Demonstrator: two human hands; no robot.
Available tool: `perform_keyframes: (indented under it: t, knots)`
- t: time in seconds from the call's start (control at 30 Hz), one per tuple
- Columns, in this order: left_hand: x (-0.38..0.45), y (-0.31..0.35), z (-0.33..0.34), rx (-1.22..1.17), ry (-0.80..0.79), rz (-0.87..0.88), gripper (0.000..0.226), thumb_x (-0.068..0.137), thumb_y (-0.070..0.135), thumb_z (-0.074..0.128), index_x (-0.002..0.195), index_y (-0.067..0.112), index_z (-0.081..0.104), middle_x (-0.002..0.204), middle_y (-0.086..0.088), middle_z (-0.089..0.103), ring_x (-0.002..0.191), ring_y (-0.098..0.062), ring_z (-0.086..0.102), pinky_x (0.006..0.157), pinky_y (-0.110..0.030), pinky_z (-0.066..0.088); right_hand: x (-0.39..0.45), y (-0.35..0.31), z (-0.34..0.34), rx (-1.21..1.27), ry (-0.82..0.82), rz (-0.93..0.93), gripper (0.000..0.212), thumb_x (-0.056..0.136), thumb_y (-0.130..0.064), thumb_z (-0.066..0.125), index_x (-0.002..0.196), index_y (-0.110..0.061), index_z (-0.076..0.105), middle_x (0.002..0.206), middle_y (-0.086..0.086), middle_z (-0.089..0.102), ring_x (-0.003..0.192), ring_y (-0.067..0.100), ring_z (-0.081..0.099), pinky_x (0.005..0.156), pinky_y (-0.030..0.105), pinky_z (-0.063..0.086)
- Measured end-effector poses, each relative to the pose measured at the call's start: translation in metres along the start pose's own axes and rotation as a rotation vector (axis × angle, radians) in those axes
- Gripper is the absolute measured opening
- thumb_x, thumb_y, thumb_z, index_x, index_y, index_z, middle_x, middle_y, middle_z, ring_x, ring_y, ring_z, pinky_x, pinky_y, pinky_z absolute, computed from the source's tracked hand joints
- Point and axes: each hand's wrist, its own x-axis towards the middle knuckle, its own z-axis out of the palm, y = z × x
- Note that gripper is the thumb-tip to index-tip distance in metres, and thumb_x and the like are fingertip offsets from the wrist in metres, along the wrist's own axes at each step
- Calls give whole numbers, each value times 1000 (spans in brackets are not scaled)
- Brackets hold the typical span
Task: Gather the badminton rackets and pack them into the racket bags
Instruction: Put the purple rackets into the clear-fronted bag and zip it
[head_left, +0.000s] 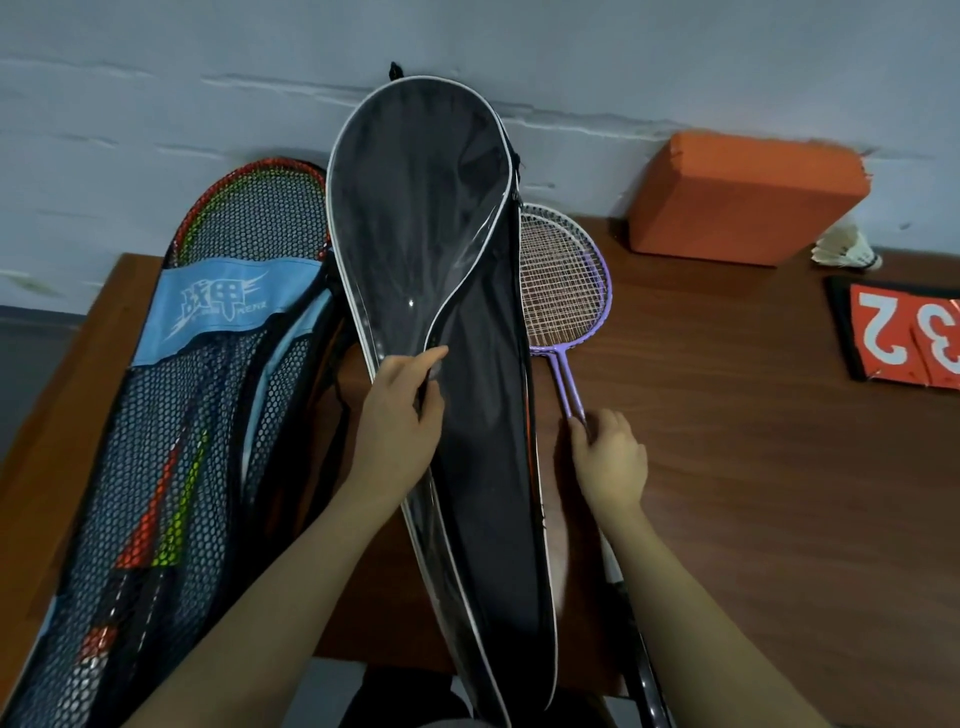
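The left hand held the black racket bag in a pinching grip at its open zipper edge, the bag lying upright on the bench. The right hand gripped the shafts of the purple rackets, which lay just right of the bag, partly beneath it.

A black bag with white piping stands open in the middle, its top against the far wall. Two purple rackets lie stacked just right of it. On the left, a mesh bag holds red and green rackets.
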Motion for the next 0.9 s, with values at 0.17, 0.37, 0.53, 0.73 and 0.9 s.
perform_keyframes:
  t: [0.17,0.37,0.53,0.73,0.9]
  knots:
    - [1,-3,-1,-6,3,-17,34,92,8,51,125,16,55,94,6,48,76,4,47,70,-3,36,1,-4,10,-34,-3,-38,28,88,-23,60,110,-6,58,105,11,59,91,35,58,78,40,40]
    - [2,-6,-1,-23,1,-22,35,91,7,52,125,16,55,95,5,49,76,2,47,70,-6,38,-3,0,10,27,67,-119,25,84,-11,64,108,-5,66,89,14,66,76,38,61,69,39,45]
    - [3,-5,1,-38,-5,-19,35,91,7,51,124,16,55,93,5,48,76,6,47,71,-4,37,-10,2,-1,212,-4,-48,37,85,-15,64,122,-18,61,103,9,67,92,30,61,74,34,45]
    - [5,-2,3,-70,4,-4,34,90,7,53,122,16,58,91,3,51,75,-1,49,71,-3,37,-19,8,-14,297,23,-134,41,84,-7,63,123,-22,61,85,4,61,76,22,60,70,36,50]
    - [2,2,11,-133,25,43,34,86,4,58,118,13,61,90,2,52,70,-8,51,69,-13,41,-31,15,-31,304,112,-125,40,83,0,62,121,-14,62,80,1,57,70,18,57,66,32,47]
